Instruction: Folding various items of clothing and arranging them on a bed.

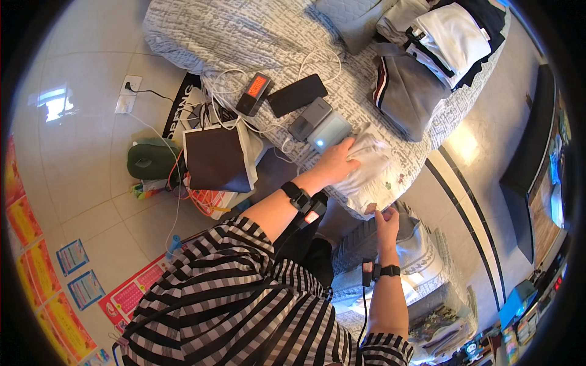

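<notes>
A thin white garment [366, 169] with small coloured prints lies across the corner of the bed, its upper part blurred and rumpled. My left hand [336, 160] rests at the garment's left side, thumb and one finger spread on the cloth; whether it grips the fabric does not show. At the lower edge, my right hand [387, 218] pinches the cloth between thumb and fingers. Just beyond my left hand are a pale blue power bank [330, 130] with a lit lamp and a dark grey power bank [310, 119].
A black smartphone [297, 95], a black device with an orange display [255, 93] and white cables lie on the patterned bedspread [229, 41]. Grey clothing [405, 91] and a folded white garment [451, 41] are piled farther right. A dark-sided box [219, 158] stands left of the bed.
</notes>
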Available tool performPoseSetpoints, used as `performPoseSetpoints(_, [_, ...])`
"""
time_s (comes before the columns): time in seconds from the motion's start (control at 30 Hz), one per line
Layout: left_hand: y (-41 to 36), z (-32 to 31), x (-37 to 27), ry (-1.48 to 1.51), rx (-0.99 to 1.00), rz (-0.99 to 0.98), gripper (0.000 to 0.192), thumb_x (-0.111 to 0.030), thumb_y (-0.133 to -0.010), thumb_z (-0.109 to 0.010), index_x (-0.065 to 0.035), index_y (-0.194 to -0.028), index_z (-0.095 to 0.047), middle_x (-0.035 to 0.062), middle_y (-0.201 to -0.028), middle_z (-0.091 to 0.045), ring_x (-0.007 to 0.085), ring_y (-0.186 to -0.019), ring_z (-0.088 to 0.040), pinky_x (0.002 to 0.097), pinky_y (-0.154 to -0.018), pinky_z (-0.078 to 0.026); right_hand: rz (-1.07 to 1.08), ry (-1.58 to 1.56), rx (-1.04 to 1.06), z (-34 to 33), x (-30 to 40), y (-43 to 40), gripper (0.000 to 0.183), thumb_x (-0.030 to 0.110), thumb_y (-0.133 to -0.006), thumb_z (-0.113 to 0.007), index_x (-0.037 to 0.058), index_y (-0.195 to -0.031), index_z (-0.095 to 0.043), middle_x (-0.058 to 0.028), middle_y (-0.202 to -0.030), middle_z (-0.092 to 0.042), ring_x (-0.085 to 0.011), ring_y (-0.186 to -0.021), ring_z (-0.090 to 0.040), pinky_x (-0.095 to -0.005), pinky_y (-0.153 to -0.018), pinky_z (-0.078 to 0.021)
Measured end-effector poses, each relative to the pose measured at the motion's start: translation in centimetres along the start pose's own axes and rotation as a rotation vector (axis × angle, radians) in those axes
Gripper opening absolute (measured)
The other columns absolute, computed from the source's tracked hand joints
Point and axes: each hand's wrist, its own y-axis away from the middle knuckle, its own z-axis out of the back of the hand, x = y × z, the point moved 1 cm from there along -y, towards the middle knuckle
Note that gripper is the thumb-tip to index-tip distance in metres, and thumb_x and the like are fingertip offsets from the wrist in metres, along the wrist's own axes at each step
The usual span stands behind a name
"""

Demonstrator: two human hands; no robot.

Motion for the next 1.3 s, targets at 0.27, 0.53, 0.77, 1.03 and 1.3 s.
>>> performPoseSetpoints(0.27, [0.5, -1.8, 3.6, -0.288, -0.226, -0.056, 0.063, -0.016, -0.080, -0.064, -0.0017, -0.134, -0.034, 0.0202, -0.125, -0.052, 0.0380, -0.109, -0.054, 0.0446, -0.088, -0.047, -0.043, -0.040, 0.014, -0.4, -1.5, 0.6, 0.053, 0.021, -0.080, -0.070, -0.0026, -0.122, -0.048, -0.0118, -0.093, -0.060, -0.0198, -0.084, -0.058, -0.0311, -0.075, -0.0470])
performPoseSetpoints(0.53, [1.4, -1.9, 3.8, -0.339, -0.218, 0.008, 0.061, -0.016, -0.082, -0.060, -0.0020, -0.135, -0.032, 0.0210, -0.124, -0.052, 0.0393, -0.106, -0.055, 0.0452, -0.087, -0.047, -0.048, -0.083, 0.018, -0.5, -1.5, 1.6, 0.051, 0.020, -0.080, -0.070, -0.0022, -0.121, -0.049, -0.0097, -0.088, -0.059, -0.0175, -0.079, -0.057, -0.0298, -0.072, -0.0471])
performPoseSetpoints(0.77, [1.9, -1.8, 3.5, -0.357, -0.237, -0.043, 0.055, -0.016, -0.081, -0.062, -0.0011, -0.129, -0.038, 0.0225, -0.118, -0.054, 0.0387, -0.104, -0.055, 0.0445, -0.087, -0.046, -0.050, -0.050, 0.028, 0.6, -6.2, 2.3, 0.050, 0.018, -0.080, -0.069, -0.0026, -0.121, -0.049, -0.0106, -0.087, -0.059, -0.0180, -0.078, -0.057, -0.0299, -0.069, -0.0479])
performPoseSetpoints(1.03, [3.9, 3.6, 4.0, -0.386, -0.396, -0.187, 0.055, -0.016, -0.078, -0.065, -0.0023, -0.125, -0.042, 0.0202, -0.118, -0.052, 0.0374, -0.105, -0.054, 0.0428, -0.088, -0.045, -0.138, -0.119, 0.086, 1.9, -8.7, 4.8, 0.046, 0.013, -0.083, -0.066, -0.0047, -0.119, -0.045, -0.0102, -0.077, -0.061, -0.0147, -0.060, -0.058, -0.0274, -0.053, -0.0503])
performPoseSetpoints(1.3, [2.6, 16.2, 12.0, -0.611, -0.942, 0.133, 0.079, -0.023, -0.068, -0.078, 0.0010, -0.130, -0.035, 0.0227, -0.128, -0.040, 0.0396, -0.120, -0.039, 0.0435, -0.103, -0.032, -0.187, -0.104, 0.116, 2.8, -9.3, 5.6, 0.044, 0.015, -0.085, -0.065, -0.0033, -0.120, -0.045, -0.0125, -0.082, -0.060, -0.0175, -0.062, -0.062, -0.0308, -0.055, -0.0544])
